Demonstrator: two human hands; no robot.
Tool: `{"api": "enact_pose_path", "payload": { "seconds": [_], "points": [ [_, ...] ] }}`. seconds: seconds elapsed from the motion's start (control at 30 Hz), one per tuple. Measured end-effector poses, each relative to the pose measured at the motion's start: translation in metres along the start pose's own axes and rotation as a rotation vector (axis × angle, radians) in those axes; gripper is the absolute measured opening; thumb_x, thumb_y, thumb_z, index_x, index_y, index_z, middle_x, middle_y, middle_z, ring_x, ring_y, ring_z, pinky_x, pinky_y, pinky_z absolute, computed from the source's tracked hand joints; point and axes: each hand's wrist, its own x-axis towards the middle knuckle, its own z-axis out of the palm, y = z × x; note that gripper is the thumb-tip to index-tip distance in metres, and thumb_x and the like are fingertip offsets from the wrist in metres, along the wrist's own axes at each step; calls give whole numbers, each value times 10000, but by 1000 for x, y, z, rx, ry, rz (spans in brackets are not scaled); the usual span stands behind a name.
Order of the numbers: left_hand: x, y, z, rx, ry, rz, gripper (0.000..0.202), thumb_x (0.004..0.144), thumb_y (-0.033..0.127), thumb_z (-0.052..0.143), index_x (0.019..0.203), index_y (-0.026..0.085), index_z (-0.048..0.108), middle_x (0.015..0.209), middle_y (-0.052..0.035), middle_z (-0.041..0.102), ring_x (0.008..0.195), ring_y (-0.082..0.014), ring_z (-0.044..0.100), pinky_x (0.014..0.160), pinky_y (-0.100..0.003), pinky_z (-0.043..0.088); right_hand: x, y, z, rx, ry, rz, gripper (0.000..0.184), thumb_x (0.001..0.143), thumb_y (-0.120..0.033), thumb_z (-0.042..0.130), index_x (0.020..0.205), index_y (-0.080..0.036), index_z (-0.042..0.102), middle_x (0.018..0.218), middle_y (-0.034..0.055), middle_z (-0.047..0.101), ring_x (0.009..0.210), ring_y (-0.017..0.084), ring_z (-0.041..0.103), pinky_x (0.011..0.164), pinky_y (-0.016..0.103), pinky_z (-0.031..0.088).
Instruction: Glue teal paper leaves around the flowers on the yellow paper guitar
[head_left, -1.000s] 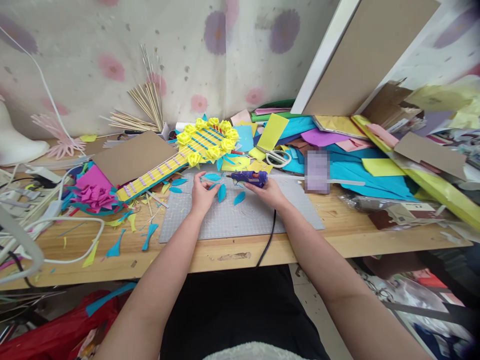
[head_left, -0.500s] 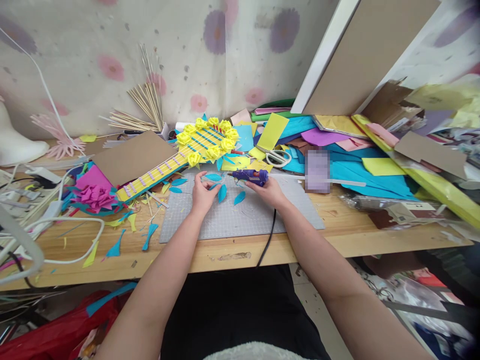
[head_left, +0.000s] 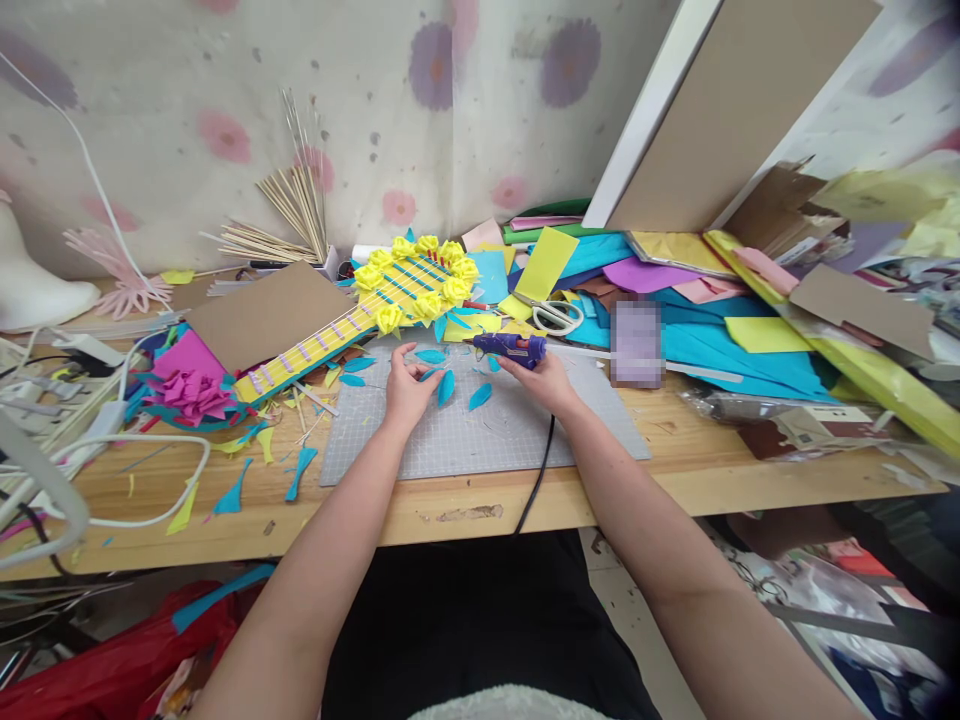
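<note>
My right hand (head_left: 538, 376) is wrapped around a purple hot glue gun (head_left: 511, 347), its nozzle pointing left over the grey cutting mat (head_left: 420, 450). A black cord hangs from the gun over the table's front edge. My left hand (head_left: 409, 388) is closed in a pinch on a small blue paper leaf (head_left: 445, 387). More blue leaves lie on the mat, one just beyond the fingers (head_left: 430, 356) and another, a loose leaf (head_left: 480, 397), between my hands. Behind them rests a guitar-shaped paper craft (head_left: 405, 290) edged with yellow paper flowers.
Scissors (head_left: 556, 317) lie among coloured sheets behind the mat. Wooden sticks (head_left: 292, 215) stand at the back left. A pink paper flower (head_left: 193, 397), blue scraps (head_left: 301, 473) and white cables (head_left: 150, 520) occupy the left side. A blurred-out purple object (head_left: 637, 343) is at right.
The glue gun in my right hand has moved slightly right, away from the leaf. My left hand has barely moved. A blue leaf under the gun shows more now.
</note>
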Motion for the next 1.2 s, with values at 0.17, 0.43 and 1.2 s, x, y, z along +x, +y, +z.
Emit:
{"api": "enact_pose_path", "payload": {
  "seconds": [0.17, 0.43, 1.2],
  "points": [
    [0, -1, 1, -26, -14, 4, 588, 619, 162, 729, 1133, 185, 443, 638, 50, 623, 701, -146, 628, 743, -289, 439, -1, 0, 0, -10, -38, 1, 356, 688, -469, 691, 915, -195, 703, 958, 60, 727, 971, 274, 657, 934, 436, 477],
    [0, 0, 0, -14, -15, -5, 576, 630, 163, 714, 1132, 189, 433, 643, 60, 624, 697, -129, 620, 745, -272, 437, -1, 2, -1, 6, -96, -60, 403, 712, -476, 679, 999, -194, 682, 1026, 65, 712, 1007, 243, 640, 937, 408, 471],
    [4, -7, 2, -22, 21, 6, 584, 623, 168, 726, 1134, 171, 444, 640, 46, 627, 701, -145, 632, 753, -288, 439, 8, 31, -63, -454, 206, 269, 541, 693, -610, 587, 911, -126, 689, 837, 133, 704, 819, 267, 660, 690, 333, 477]
  ]
}}
